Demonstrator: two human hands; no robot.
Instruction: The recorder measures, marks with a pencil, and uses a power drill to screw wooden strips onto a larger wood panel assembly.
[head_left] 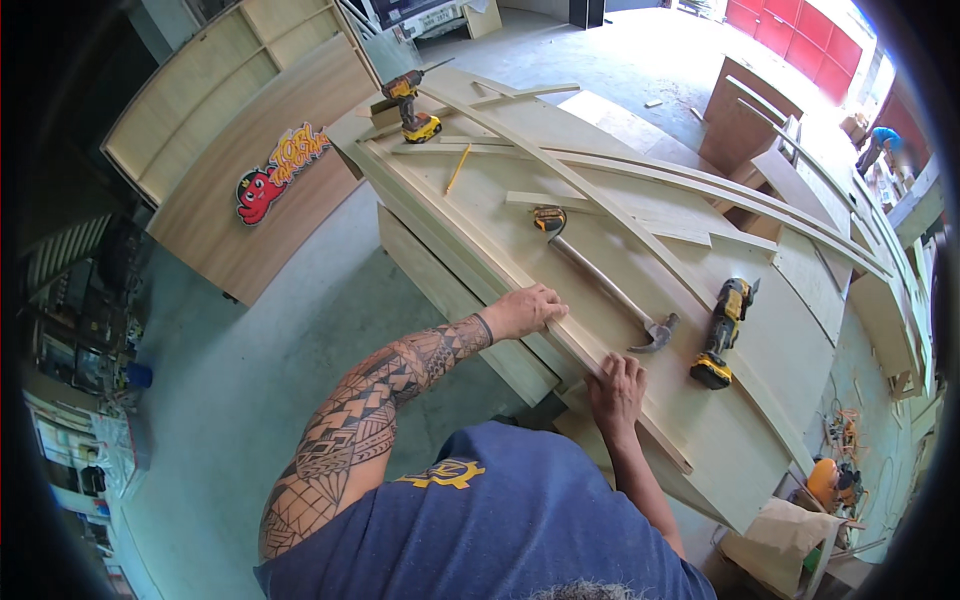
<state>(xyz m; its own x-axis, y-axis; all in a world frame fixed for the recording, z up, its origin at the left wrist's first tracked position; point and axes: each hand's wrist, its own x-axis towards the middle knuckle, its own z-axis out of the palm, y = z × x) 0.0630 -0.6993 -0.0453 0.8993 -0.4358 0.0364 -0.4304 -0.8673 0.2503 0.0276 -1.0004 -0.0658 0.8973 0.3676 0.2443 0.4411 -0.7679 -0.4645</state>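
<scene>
My left hand [523, 311] is closed over a long, thin wooden strip [580, 343] that lies along the near edge of a pale plywood panel [760, 470]. Further right on the same strip, my right hand [617, 392] has its fingers curled over it. A claw hammer [605, 282] rests on the panel just beyond both hands, its head toward the right. Near its handle end sits a yellow-and-black tape measure [548, 218]. To the right lies a yellow-and-black cordless power tool [724, 335]. A yellow pencil [458, 170] is further left.
A cordless drill [408, 108] stands on the panel's far left corner. Long wooden strips [700, 187] cross the panel. At left leans a wood-faced counter [270, 210] with a red cartoon sign. Another person [880, 145] bends over at far right. Orange equipment [825, 483] sits lower right.
</scene>
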